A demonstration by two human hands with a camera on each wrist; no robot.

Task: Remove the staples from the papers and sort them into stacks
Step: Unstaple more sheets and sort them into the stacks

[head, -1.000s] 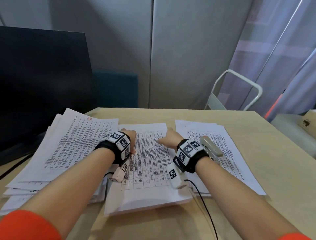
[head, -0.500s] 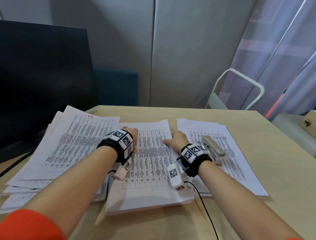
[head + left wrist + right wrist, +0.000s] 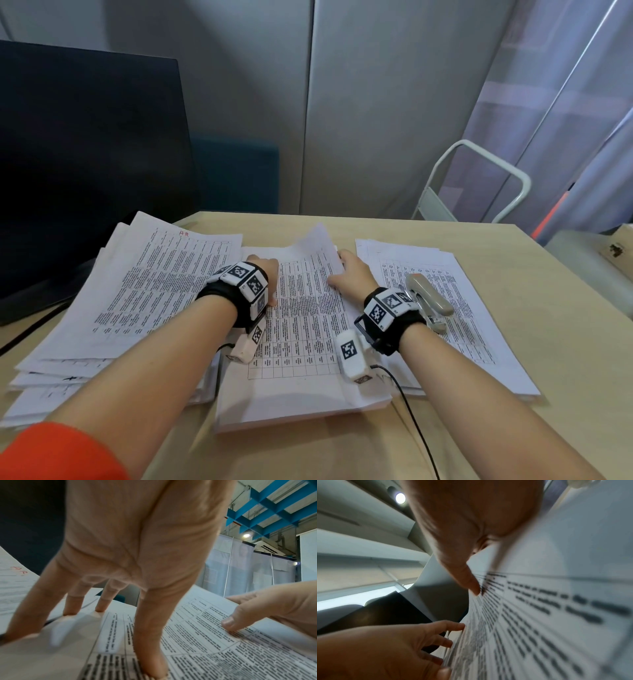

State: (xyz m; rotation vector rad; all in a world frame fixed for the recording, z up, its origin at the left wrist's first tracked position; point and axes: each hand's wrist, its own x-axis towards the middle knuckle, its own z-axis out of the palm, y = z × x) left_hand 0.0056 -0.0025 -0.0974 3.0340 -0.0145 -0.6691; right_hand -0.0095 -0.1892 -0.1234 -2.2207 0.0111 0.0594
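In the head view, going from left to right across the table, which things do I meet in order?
Left paper stack → left hand → middle paper stack → right hand → stapler, which lies on the right paper stack.

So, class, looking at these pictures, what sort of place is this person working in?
Probably an office: a wooden desk carries stacks of printed papers, a stapler lies on the right one, and a dark monitor stands at the left.

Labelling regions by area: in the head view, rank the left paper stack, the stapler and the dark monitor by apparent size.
1. dark monitor
2. left paper stack
3. stapler
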